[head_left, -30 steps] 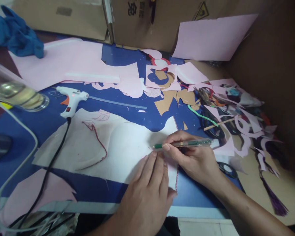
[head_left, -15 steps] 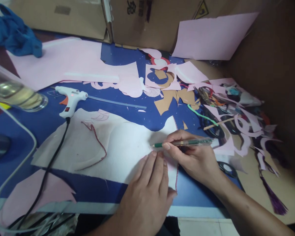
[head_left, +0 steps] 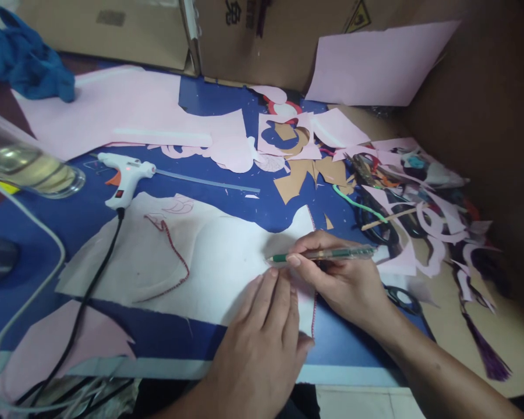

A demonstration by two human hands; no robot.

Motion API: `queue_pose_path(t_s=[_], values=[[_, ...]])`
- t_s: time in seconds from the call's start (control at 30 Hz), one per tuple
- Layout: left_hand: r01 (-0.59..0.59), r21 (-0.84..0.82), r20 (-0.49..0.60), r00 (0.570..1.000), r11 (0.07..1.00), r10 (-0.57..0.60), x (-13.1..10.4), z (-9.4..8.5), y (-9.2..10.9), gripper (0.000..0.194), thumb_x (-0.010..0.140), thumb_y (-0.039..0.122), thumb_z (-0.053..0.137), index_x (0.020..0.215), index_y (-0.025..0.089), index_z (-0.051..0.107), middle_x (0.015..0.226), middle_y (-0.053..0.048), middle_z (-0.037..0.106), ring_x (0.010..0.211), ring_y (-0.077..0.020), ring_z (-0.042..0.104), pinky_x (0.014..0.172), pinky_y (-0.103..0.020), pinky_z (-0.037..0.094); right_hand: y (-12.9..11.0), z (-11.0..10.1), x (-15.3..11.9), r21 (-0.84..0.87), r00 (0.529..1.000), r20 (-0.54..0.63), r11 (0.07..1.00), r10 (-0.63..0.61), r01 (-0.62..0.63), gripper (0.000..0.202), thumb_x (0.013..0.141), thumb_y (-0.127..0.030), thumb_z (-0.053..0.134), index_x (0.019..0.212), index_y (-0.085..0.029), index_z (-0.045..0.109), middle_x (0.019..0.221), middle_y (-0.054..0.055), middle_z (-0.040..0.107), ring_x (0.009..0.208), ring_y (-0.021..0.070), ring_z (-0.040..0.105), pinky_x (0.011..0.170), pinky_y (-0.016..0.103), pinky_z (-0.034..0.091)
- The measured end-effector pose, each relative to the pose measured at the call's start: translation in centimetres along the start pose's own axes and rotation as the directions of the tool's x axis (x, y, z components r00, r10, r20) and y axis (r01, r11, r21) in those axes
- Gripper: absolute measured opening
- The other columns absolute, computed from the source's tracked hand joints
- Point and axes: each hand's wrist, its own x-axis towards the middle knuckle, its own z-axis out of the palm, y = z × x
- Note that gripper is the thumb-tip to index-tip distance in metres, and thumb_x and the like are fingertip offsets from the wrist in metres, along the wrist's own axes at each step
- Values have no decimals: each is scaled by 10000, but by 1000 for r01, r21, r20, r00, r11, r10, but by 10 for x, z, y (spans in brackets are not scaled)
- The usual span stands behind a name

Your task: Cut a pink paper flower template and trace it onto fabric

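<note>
A piece of white cloth (head_left: 222,256) with red stitched edges lies flat on the blue table (head_left: 166,331). My right hand (head_left: 340,276) grips a green pen (head_left: 327,254), its tip at the cloth's surface near the middle right. Just below the tip, my left hand (head_left: 262,331) rests flat on the cloth, fingers stretched out and pressing it down. Faint pinkish drawn lines show at the cloth's upper left. Whether the pen has left a mark under its tip is too small to tell.
A white glue gun (head_left: 126,174) lies behind the cloth, its black cord (head_left: 94,282) crossing the cloth's left part. A glass of yellowish liquid (head_left: 39,171) stands left. Pink paper scraps (head_left: 402,256), scissors (head_left: 404,299) and a purple tassel (head_left: 487,349) are right. Cardboard boxes (head_left: 253,52) stand behind.
The pen and my right hand have shifted very slightly to the left. My left hand stays in place on the cloth.
</note>
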Motion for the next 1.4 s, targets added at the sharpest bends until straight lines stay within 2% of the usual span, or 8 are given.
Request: queue_pose_path(t_s=[0.5,0.87,1.2,1.4], values=[[13,-7,6,1000,1000,-13,0,-1,1,526,1140,456,531,1436,52,690,1562,-147,691,1505,-303,597,1277,-443,430,0,2,-1,-1,999,26,1000,21,-21,111,1023,-308,774,937,-237,783,861,-6,783,726,140,744,646,221,581],[11,-14,16,1000,1000,-11,1,0,1,532,1108,459,601,1441,54,690,1582,-160,673,1508,-303,596,1268,-444,455,1,2,-1,7,999,23,1000,29,-29,131,1026,-333,774,949,-229,790,867,13,785,738,158,745,649,238,589],[8,-1,-4,1000,1000,-8,1,-2,1,503,1147,432,510,1412,51,701,1538,-159,707,1499,-302,601,1287,-433,419,-2,-4,-3,12,999,-1,999,35,-35,123,1001,-299,769,896,-235,770,793,6,762,629,145,696,546,227,563],[14,-8,-4,1000,1000,-14,1,-2,0,504,1145,434,514,1420,54,699,1536,-159,708,1488,-301,610,1283,-435,421,1,-1,-3,-13,1000,8,1000,16,-16,130,1014,-309,768,909,-233,776,844,14,779,697,154,734,604,233,587]])
